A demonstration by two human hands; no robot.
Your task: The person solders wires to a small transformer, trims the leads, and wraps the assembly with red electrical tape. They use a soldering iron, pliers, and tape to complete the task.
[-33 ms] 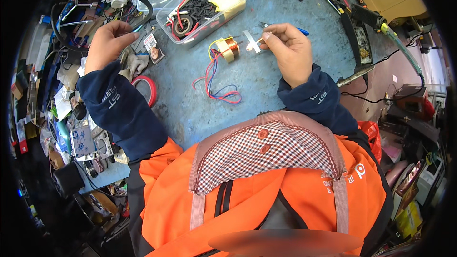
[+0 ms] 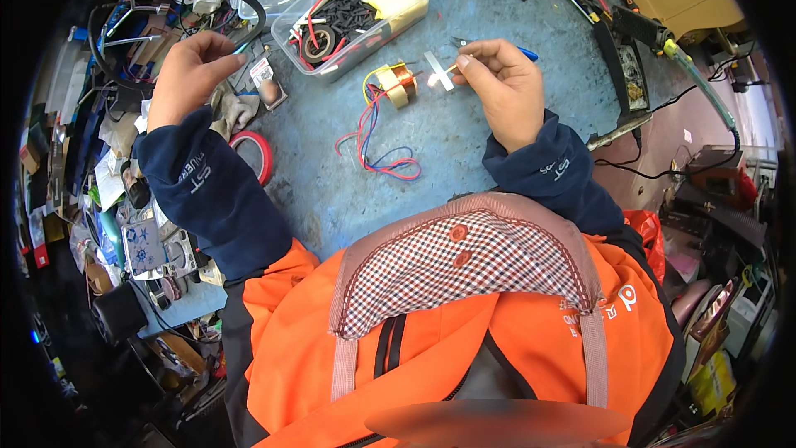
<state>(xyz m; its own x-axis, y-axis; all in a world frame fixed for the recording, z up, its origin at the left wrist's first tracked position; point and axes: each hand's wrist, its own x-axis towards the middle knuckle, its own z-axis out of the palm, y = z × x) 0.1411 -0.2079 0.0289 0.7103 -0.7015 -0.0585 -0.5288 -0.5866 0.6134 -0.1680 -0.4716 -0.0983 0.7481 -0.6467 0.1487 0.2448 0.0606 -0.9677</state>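
My right hand (image 2: 504, 87) pinches a thin yellowish stick (image 2: 454, 67) between thumb and forefinger. By the stick's far end lies a translucent strip (image 2: 437, 70), with a small bright white blob (image 2: 433, 80) beside it; whether the blob belongs to the stick I cannot tell. Just left of these sits a small motor-like copper coil (image 2: 401, 83) in a pale frame, trailing red, blue and yellow wires (image 2: 385, 168). My left hand (image 2: 192, 73) is raised at the left, thumb and forefinger together on something slim with a pale blue tip (image 2: 241, 49), mostly hidden by the fingers.
A clear plastic box (image 2: 348, 46) of black tubing pieces and tape stands behind the coil. A red tape roll (image 2: 264, 158) lies near my left sleeve. Beyond my right hand are a blue-handled tool (image 2: 527, 55) and a soldering iron (image 2: 672, 50). Clutter fills the left side.
Both hands have barely moved. The white blob near the translucent strip looks slightly brighter.
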